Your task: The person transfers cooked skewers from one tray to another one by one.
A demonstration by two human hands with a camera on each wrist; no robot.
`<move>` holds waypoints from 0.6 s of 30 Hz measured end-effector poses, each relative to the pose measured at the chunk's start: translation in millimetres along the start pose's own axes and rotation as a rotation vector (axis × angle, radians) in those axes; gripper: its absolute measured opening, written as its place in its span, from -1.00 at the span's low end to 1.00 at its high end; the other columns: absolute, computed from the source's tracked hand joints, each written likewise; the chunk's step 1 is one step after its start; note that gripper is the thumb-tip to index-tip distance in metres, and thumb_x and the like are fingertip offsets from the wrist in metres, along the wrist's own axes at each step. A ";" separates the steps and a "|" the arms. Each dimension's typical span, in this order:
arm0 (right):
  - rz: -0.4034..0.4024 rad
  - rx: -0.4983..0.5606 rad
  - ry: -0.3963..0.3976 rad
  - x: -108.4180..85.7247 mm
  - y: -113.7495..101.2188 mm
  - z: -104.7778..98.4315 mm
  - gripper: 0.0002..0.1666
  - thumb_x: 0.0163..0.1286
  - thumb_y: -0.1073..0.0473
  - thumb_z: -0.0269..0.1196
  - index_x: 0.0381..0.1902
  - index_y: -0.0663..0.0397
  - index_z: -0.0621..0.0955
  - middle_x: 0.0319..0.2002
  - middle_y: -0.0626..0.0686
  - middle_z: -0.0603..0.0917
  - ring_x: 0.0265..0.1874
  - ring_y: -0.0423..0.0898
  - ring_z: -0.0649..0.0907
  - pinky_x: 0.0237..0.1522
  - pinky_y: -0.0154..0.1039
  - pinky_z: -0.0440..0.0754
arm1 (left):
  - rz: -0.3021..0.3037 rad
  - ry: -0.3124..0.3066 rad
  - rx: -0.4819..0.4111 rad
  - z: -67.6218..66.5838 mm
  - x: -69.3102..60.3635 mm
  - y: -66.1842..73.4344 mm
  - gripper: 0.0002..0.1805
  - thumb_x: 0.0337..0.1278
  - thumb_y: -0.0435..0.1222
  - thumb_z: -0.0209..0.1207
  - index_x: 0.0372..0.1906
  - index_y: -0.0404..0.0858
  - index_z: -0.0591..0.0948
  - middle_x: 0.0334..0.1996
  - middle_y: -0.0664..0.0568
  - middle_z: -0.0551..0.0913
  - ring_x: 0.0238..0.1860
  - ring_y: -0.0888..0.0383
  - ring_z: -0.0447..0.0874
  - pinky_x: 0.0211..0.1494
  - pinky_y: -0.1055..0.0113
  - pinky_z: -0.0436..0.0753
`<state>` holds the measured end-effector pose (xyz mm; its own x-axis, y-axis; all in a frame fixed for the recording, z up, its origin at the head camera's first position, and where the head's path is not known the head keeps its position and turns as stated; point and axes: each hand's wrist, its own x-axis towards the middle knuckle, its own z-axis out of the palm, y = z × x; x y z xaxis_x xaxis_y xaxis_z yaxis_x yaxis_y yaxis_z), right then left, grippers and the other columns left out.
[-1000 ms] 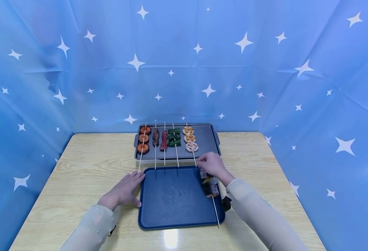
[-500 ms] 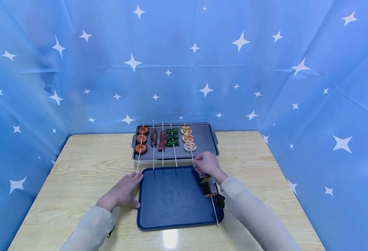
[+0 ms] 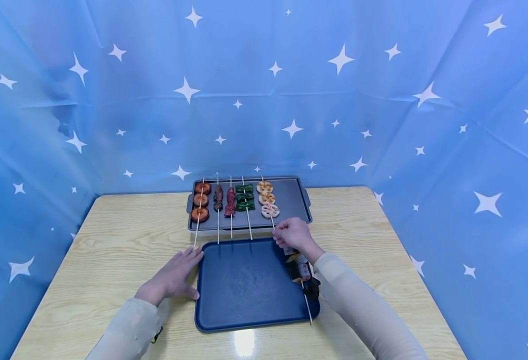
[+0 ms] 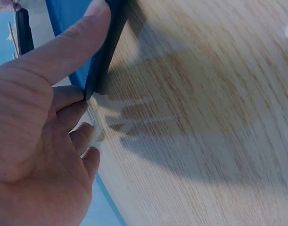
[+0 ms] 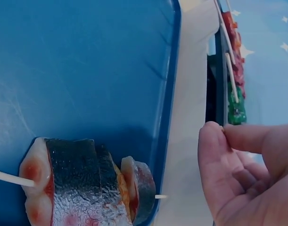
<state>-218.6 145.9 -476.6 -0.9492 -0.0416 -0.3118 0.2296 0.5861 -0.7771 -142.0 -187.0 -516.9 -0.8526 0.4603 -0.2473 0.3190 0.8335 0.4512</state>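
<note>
A blue tray (image 3: 254, 287) lies on the table with one fish skewer (image 3: 298, 268) along its right side. My right hand (image 3: 296, 237) pinches the stick end of the lotus root skewer (image 3: 270, 210), whose slices rest on the grill plate (image 3: 286, 200); in the right wrist view the thumb and index finger (image 5: 210, 136) meet at the stick's tip. At the tray's left edge my left hand (image 3: 173, 277) is spread, its thumb on the rim; the left wrist view shows that hand (image 4: 45, 117) with fingers loosely bent against the tray edge (image 4: 94, 70).
Left of the lotus root, the grill plate holds a green skewer (image 3: 245, 197), a red one (image 3: 229, 202), a dark brown one (image 3: 218, 197) and one with round orange-brown slices (image 3: 199, 215). Their sticks overhang its front edge. Behind the table hangs a blue star-patterned curtain (image 3: 245, 125).
The head view has shifted slightly. My right hand has moved a little left along with the lotus root stick's end, while my left hand stays at the tray's edge.
</note>
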 end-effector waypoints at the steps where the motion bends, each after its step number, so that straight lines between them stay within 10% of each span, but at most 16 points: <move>1: 0.006 0.007 -0.001 0.3 -0.3 0.2 -0.76 0.37 0.20 0.24 -0.20 0.29 0.72 -0.44 0.12 0.77 -0.43 0.00 0.78 -0.26 -0.06 0.80 | 0.001 0.001 0.001 0.2 0.0 -0.3 0.15 -0.31 -0.14 0.53 0.45 -0.42 0.20 0.53 -0.23 0.07 0.55 -0.26 -0.10 0.60 -0.16 -0.05; 18: 0.037 0.129 -0.016 -0.9 -6.6 -0.6 -0.74 0.35 0.24 0.22 -0.10 0.32 0.68 -0.34 0.15 0.76 -0.45 -0.16 0.71 -0.37 -0.30 0.77 | 0.003 -0.001 0.006 -1.0 -0.8 2.1 0.16 -0.34 -0.13 0.54 0.45 -0.43 0.20 0.52 -0.24 0.09 0.54 -0.28 -0.07 0.60 -0.16 -0.03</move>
<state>-219.4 142.5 -470.8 -0.9364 -0.0352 -0.3492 0.2910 0.4781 -0.8287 -141.1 -185.9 -514.9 -0.8513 0.4630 -0.2470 0.3239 0.8340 0.4468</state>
